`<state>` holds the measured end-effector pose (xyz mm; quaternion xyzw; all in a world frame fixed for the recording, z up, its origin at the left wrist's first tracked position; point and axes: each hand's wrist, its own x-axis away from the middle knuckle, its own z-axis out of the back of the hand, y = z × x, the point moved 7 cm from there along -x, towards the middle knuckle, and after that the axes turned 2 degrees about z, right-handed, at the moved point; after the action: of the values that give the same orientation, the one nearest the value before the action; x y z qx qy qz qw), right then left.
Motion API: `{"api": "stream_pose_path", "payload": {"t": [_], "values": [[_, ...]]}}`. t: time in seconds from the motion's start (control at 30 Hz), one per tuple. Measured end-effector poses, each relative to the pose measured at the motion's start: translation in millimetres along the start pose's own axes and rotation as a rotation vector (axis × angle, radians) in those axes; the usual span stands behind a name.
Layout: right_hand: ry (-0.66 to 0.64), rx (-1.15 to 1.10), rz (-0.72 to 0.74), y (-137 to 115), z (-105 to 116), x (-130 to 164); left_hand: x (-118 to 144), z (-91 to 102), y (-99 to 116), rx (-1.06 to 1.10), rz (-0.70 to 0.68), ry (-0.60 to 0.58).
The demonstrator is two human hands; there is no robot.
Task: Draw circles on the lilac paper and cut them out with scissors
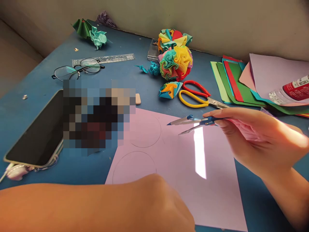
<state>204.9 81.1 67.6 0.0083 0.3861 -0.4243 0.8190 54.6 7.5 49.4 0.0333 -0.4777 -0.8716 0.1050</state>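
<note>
My right hand point(263, 138) pinches the hinge end of a drawing compass point(207, 121) between thumb and fingers. The compass lies nearly level above the paper, its pencil leg and metal leg slightly apart, both pointing left. Below it a sheet of lilac paper point(178, 193) bears two thin pencil circles, the lower one partly covered by my arm. From the left my forearm reaches across the sheet's lower part, and the back of my left hand point(166, 203) rests over the paper. Its fingers are bent out of sight.
Red-and-yellow-handled scissors point(194, 98) lie behind the sheet, near curled paper balls point(176, 62). Coloured paper point(253, 87) and a bottle point(296, 88) are at the right. A phone point(36, 129), glasses point(89, 66) and a clear ruler point(116, 58) lie left; a blurred patch hides something there.
</note>
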Motion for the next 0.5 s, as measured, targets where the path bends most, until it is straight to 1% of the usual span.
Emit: {"api": "stream_pose_path", "payload": {"t": [0.03, 0.07, 0.1, 0.13, 0.17, 0.2, 0.23, 0.27, 0.33, 0.43, 0.5], "values": [[-0.024, -0.025, -0.025, 0.6, -1.2, -1.2, -0.4, -4.7, -4.0, -0.041, 0.014, 0.027], [-0.049, -0.05, -0.038, 0.2, -2.6, -3.4, -0.5, -7.1, -4.5, -0.091, -0.031, 0.114], [-0.076, -0.067, -0.032, -2.0, -4.1, -6.6, -0.9, -13.9, -5.8, -0.158, -0.071, 0.158], [-0.102, -0.074, -0.002, -6.1, -5.7, -10.7, -1.5, -21.8, -7.5, -0.271, -0.099, 0.198], [-0.129, -0.072, 0.043, -11.6, -7.5, -15.4, -1.2, -24.9, -9.8, -0.419, -0.096, 0.307], [-0.146, -0.064, 0.096, -17.8, -8.8, -20.3, -0.8, -29.6, -9.9, -0.556, -0.111, 0.389], [-0.163, -0.062, 0.145, -23.8, -10.3, -24.9, -0.3, -35.0, -8.2, -0.663, -0.15, 0.446], [-0.186, -0.071, 0.178, -28.5, -12.4, -29.1, -0.6, -40.4, -7.5, -0.739, -0.174, 0.47], [-0.24, -0.11, 0.205, -34.1, -17.7, -35.6, -1.4, -47.2, -6.5, -0.798, -0.211, 0.482], [-0.295, -0.141, 0.199, -35.6, -24.3, -40.6, -1.8, -48.7, -7.5, -0.788, -0.21, 0.486], [-0.29, -0.102, 0.191, -34.0, -25.8, -42.9, -2.4, -50.6, -9.4, -0.792, -0.201, 0.458]]}}
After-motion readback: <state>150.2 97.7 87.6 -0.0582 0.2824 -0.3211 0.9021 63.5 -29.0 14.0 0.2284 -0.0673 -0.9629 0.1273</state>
